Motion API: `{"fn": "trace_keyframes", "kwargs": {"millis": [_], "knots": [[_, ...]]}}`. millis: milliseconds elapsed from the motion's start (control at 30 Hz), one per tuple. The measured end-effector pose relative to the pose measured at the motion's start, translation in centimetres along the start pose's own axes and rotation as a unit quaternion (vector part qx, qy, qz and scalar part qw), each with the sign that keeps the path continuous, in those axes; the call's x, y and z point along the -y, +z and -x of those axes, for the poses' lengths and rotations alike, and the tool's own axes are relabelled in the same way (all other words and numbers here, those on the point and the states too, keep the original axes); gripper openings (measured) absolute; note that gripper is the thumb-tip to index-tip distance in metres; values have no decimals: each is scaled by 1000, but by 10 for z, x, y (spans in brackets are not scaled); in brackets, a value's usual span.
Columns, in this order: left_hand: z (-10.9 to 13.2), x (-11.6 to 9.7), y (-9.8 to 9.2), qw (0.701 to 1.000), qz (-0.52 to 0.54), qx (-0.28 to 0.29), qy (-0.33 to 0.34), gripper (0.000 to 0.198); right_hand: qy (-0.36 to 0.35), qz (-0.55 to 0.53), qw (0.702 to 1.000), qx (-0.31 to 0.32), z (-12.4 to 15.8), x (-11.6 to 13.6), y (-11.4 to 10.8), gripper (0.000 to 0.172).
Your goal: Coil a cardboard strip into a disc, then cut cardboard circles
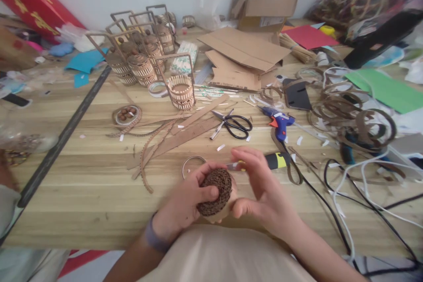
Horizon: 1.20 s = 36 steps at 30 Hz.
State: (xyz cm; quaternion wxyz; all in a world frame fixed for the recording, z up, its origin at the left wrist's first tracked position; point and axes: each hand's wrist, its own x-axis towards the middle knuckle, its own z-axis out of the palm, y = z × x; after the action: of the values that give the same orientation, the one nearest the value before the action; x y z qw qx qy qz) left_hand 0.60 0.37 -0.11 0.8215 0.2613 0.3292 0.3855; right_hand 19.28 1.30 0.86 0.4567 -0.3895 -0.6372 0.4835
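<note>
Cardboard roll (222, 185) in my left hand (187, 200), my right hand (264, 198) open beside it

I hold the cardboard roll at the lower middle of the frame, its ridged brown coiled end facing up. The fingers of my left hand are wrapped about it, thumb resting on the coiled top. The fingers of my right hand are spread and curved at the roll's right side; I cannot tell whether the thumb touches it. Just beyond them a utility knife (276, 161) lies on the counter (99, 224), its front end partly behind my fingers. A thin ring (183, 170) lies just beyond my left hand.

At the middle of the frame, black-handled scissors (228, 119) lie near flat cardboard strips (191, 137), with a blue glue gun (281, 128) to their right. Left of centre, a shallow round dish (139, 117) holds brown beads (126, 113). An uncovered small basket (181, 98) with an upright handle stands at the upper middle, near a group of lidded baskets (142, 68) in the upper left. Loops of brown strip (361, 128) crowd the right side.
</note>
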Motion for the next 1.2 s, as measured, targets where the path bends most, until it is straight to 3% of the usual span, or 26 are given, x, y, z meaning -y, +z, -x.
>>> {"fn": "trace_keyframes", "kwargs": {"millis": [67, 167, 233, 267, 300, 333, 367, 400, 600, 667, 800, 933, 1067, 1133, 1200], "knots": [[-1, 1, 3, 999, 2, 30, -28, 67, -128, 134, 982, 36, -4, 3, -4, 39], [0, -1, 6, 997, -28, 53, -51, 68, -220, 178, 955, 91, -11, 5, -9, 11], [2, -2, 5, 995, -98, 16, -23, 57, -230, 183, 952, 90, -14, 5, -11, 6], [3, -3, 2, 984, -174, -30, 11, 52, -230, 192, 950, 86, -15, 5, -11, 5], [5, -5, -2, 957, -270, -93, 55, 48, -231, 200, 948, 85, -15, 4, -12, 3], [6, -6, -9, 909, -372, -159, 97, 45, -231, 209, 947, 83, -14, 3, -13, 3], [8, -9, -17, 842, -475, -223, 127, 42, -230, 219, 945, 81, -14, 2, -14, 4], [10, -12, -26, 795, -525, -269, 140, 37, -228, 228, 943, 81, -13, 1, -15, 5], [27, -43, -88, 609, -627, -461, 154, 25, -229, 242, 938, 96, -8, -6, -15, 16], [31, -52, -104, 573, -647, -485, 133, 23, -225, 238, 940, 98, -5, -9, -14, 20], [33, -63, -117, 567, -671, -470, 84, 18, -214, 232, 944, 99, 1, -14, -12, 21], [27, -71, -106, 609, -674, -409, 80, 22, -219, 225, 943, 115, 1, -12, -11, 22], [14, -79, -93, 650, -672, -333, 117, 33, -216, 219, 942, 134, 2, -12, -10, 24], [7, -88, -98, 632, -679, -347, 137, 38, -218, 210, 945, 124, 4, -16, -9, 21], [1, -101, -112, 584, -693, -396, 146, 35, -227, 206, 945, 112, 7, -22, -8, 17]]}}
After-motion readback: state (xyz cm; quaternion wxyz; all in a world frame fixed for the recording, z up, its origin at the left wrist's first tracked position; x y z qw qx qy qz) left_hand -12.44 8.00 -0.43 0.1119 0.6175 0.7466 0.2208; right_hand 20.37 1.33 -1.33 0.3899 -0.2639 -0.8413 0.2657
